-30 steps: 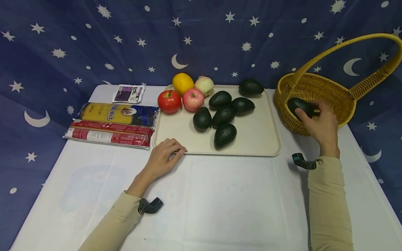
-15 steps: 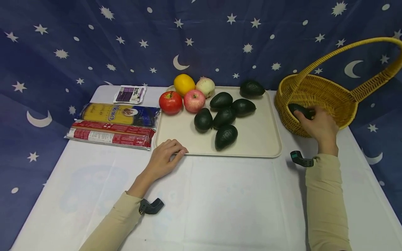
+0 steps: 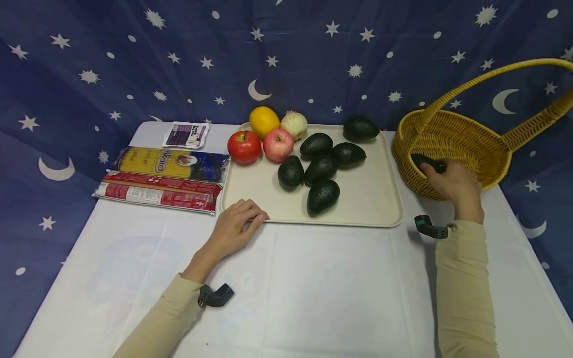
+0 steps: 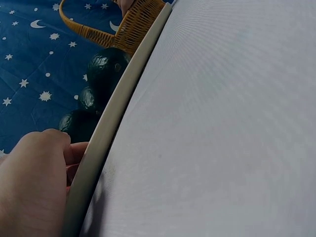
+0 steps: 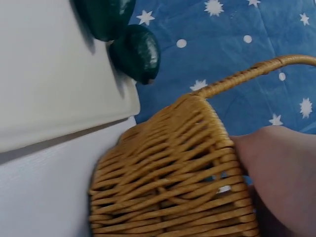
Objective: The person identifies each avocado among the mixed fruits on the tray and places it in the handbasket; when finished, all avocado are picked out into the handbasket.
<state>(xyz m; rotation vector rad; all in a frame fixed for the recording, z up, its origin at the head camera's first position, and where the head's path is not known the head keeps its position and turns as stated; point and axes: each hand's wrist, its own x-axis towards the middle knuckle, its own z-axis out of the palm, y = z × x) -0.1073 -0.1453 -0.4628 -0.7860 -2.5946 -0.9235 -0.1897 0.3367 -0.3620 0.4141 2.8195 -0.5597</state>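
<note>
My right hand is down inside the yellow wicker basket, its thumb and fingers gripping a dark green avocado. The basket's front wall partly hides that avocado. In the right wrist view the woven side covers most of the hand. My left hand rests at the front left rim of the cream tray, fingers loosely bent. The left wrist view has its fingers just inside the tray's rim. Several more avocados lie on the tray.
At the tray's back left sit a red tomato, an apple, a yellow fruit and a pale round fruit. Blue-yellow and red packets and a small purple-white pouch lie left. The basket's tall handle arches up.
My right hand has lowered the avocado deeper into the basket, so less of it shows above the front rim. The left hand stays at the tray.
</note>
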